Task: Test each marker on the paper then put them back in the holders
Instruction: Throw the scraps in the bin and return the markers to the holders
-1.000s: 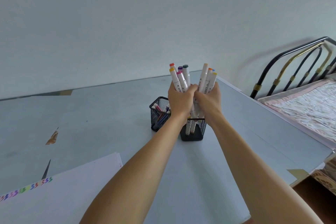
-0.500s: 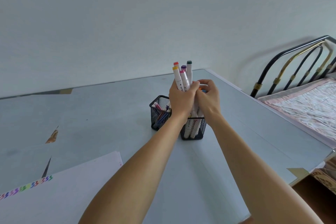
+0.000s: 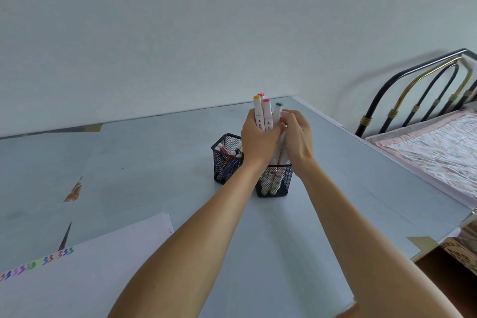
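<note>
Two black mesh holders stand mid-table. The left holder has several thin pens in it. The right holder has white markers in it. Above it my left hand grips a bundle of white markers with yellow, orange and pink caps sticking up. My right hand curls round more markers just right of that bundle, pushing them down into the right holder; only an orange cap shows by its fingers. White paper with a row of coloured squiggles lies at the lower left.
The table is light blue-grey with torn patches at the left. Its right edge runs close to a bed with a black and gold metal frame and a pink cover. A white wall stands behind.
The right hand's markers have sunk into the right holder, so their caps no longer stick up. The left hand's bundle has dropped slightly. Both hands stay together above the holder.
</note>
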